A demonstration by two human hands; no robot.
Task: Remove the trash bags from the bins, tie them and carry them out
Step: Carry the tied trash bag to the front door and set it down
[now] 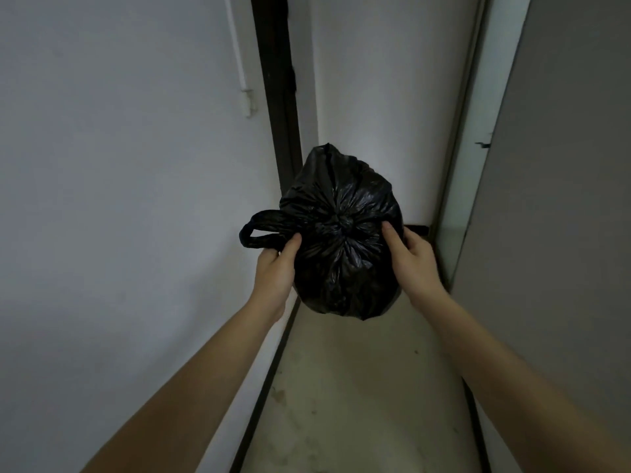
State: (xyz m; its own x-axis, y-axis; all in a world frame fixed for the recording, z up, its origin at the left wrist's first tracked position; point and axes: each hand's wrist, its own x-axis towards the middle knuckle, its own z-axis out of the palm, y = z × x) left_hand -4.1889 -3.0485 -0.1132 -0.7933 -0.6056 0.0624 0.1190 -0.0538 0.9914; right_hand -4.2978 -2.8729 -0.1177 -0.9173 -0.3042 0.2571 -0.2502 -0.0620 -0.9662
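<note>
A full black trash bag (341,240) hangs in the air in front of me, its top knotted at the centre. One handle loop sticks out to the left. My left hand (275,271) grips the bag's left side at the base of that loop, thumb on the plastic. My right hand (411,261) clasps the bag's right side, thumb pressed near the knot. Both forearms reach in from the bottom corners. No bin is in view.
I stand in a narrow, dim corridor with a pale floor (358,387). A white wall (119,199) runs close on the left, with a dark door frame (276,97) ahead. A grey door or panel (563,199) stands on the right.
</note>
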